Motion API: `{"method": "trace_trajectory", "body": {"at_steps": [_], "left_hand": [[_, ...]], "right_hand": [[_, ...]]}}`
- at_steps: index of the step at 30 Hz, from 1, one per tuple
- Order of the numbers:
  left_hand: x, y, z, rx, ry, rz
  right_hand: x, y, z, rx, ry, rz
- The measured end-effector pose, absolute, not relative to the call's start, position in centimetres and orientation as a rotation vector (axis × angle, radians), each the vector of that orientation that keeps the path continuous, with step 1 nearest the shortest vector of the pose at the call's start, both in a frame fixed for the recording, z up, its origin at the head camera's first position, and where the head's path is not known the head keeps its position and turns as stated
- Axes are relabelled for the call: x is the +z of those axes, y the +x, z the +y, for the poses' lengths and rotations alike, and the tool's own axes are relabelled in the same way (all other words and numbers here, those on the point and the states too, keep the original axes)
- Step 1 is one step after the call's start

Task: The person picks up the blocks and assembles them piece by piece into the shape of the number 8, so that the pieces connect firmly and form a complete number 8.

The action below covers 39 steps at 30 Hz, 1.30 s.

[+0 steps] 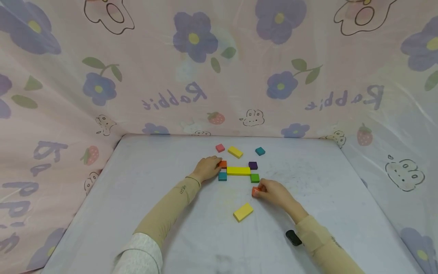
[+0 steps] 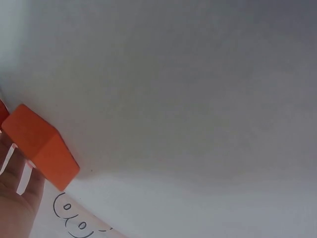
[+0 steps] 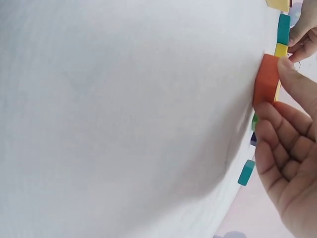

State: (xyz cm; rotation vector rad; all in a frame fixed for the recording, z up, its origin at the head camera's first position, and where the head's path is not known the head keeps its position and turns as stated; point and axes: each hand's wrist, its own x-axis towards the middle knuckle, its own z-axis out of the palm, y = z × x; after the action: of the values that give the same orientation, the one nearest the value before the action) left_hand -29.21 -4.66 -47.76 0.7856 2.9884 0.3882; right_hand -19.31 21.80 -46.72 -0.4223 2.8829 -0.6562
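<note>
My left hand [image 1: 207,168] holds a flat orange block [image 1: 223,164] at the upper left corner of a small arrangement on the table. A teal block [image 1: 222,176] lies just below it. A long yellow block [image 1: 238,171] runs from these two towards a purple block [image 1: 253,165] and a green block [image 1: 254,178] at its right end. Below the green block, my right hand [image 1: 273,192] pinches a second orange block [image 1: 255,191]. In the right wrist view, thumb and fingers grip that orange block [image 3: 267,79] from opposite ends.
Behind the arrangement lie a pink block [image 1: 220,147], a yellow block [image 1: 235,152] and another teal block [image 1: 260,151]. Another yellow block [image 1: 243,212] lies nearer the front. A black object [image 1: 293,238] sits beside the right forearm. Printed curtains [image 1: 239,68] border the white table [image 1: 154,160].
</note>
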Motion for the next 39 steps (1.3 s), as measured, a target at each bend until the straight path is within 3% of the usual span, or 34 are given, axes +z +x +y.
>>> {"method": "trace_trajectory", "body": {"at_steps": [20,39], "left_hand": [[-47.7,-29.2,-5.9,0.670,0.701,2.952],[-47.3,-26.6,-10.8,0.688,0.976,3.117]], "right_hand": [[-47.2,-20.0,19.9,-0.665,-0.174,2.934],[-47.3,-20.0,19.2,-0.669,-0.067,2.958]]}}
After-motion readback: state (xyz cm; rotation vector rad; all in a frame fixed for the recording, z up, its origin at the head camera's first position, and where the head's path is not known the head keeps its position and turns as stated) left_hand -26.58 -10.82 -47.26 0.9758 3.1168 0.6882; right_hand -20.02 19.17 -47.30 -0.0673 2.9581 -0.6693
